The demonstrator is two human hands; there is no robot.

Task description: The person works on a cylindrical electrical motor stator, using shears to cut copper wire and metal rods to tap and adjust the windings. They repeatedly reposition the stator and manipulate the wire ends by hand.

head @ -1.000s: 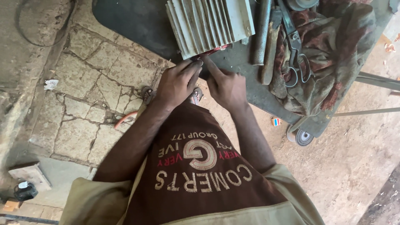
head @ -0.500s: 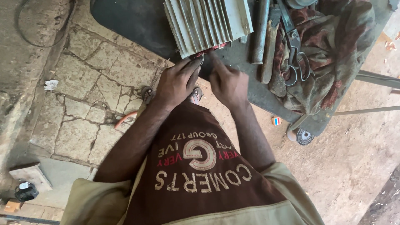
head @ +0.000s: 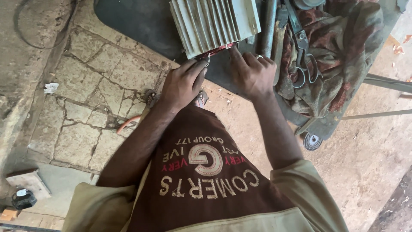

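Observation:
A grey finned metal housing lies on a dark table. Red winding wire shows at its near end. My left hand is at that end, with its fingertips pinched on a thin loop of wire. My right hand, with a ring on one finger, is curled beside it. Its forefinger and thumb press on the red winding under the housing's edge. The two hands are a few centimetres apart.
Right of the housing lie a metal rod, scissors and a crumpled patterned cloth. A grinding disc lies on the dirt floor below the table's corner. Cracked stone paving is to the left, with a small dark object at the lower left.
Both hands have stayed at the housing's near end. My right hand's fingers have moved up against the red winding, and my left fingertips have closed on the wire loop.

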